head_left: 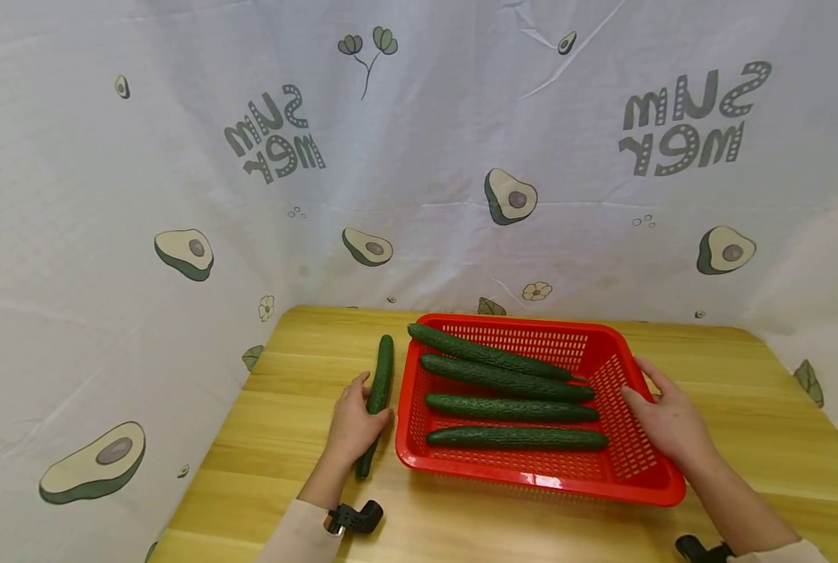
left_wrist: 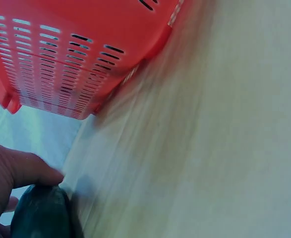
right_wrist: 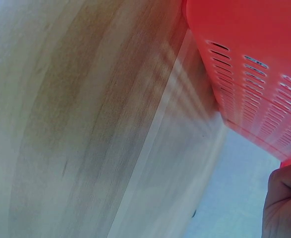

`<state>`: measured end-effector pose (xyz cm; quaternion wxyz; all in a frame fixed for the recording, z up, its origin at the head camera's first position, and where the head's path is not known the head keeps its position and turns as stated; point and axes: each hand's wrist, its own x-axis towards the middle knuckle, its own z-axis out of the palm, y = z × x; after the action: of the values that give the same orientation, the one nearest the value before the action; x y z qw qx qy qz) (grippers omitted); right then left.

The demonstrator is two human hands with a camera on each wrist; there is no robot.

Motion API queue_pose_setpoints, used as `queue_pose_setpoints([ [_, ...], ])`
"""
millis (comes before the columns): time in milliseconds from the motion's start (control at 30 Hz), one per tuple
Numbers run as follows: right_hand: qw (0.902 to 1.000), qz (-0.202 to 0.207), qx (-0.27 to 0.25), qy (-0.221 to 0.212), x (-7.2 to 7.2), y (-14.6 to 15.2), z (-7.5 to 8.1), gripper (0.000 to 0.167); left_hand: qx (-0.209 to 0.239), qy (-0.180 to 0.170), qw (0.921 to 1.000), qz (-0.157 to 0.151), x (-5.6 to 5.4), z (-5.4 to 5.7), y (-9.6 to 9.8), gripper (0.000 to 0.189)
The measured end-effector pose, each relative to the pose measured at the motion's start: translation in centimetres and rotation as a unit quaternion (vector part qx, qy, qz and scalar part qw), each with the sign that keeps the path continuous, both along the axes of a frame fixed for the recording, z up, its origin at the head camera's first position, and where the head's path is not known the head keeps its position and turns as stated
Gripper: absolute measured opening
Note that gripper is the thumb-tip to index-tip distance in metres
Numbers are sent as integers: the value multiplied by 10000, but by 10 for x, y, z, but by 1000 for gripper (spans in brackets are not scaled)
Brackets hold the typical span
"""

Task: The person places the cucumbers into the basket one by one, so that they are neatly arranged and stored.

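A dark green cucumber point(head_left: 384, 367) lies lengthwise on the table, left of a red plastic basket point(head_left: 408, 438). My left hand point(head_left: 349, 426) holds that cucumber around its middle, thumb on the basket side and fingers on the far side. In the left wrist view, the thumb point(left_wrist: 33, 171) lies over the cucumber's rounded end point(left_wrist: 41, 213). At the basket's right end, my right hand point(head_left: 672, 426) grips the rim, with the thumb over the inner side. Several cucumbers point(head_left: 517, 439) lie crosswise inside the basket, roughly side by side. The right wrist view has the basket's slotted outer wall point(right_wrist: 254, 99) beside the hand.
The wood-grain table point(head_left: 278, 422) extends around the basket on all sides. Behind it and at the sides hangs a pale cloth point(head_left: 433, 258) printed with avocados and lettering. A small black device point(head_left: 363, 518) is strapped to each wrist.
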<state>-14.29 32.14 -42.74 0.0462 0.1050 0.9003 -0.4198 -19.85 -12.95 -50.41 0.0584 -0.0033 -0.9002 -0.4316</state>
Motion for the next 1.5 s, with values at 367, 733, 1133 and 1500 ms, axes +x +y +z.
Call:
queue_pose_setpoints([
  [367, 10000, -20, 32, -23, 0, 1, -1, 75, 460, 82, 9984, 309, 6, -2, -4, 67],
  [733, 9999, -69, -5, -73, 1, 1, -1, 75, 1254, 316, 9915, 123, 10, 14, -8, 57],
  [1133, 9999, -69, -48, -93, 1, 0, 1, 75, 2042, 880, 9746, 253, 15, 37, -3, 51],
  [1500, 10000, -37, -58, -59, 1, 0, 1, 75, 2247, 1438, 9629, -419, 23, 65, 8, 41],
])
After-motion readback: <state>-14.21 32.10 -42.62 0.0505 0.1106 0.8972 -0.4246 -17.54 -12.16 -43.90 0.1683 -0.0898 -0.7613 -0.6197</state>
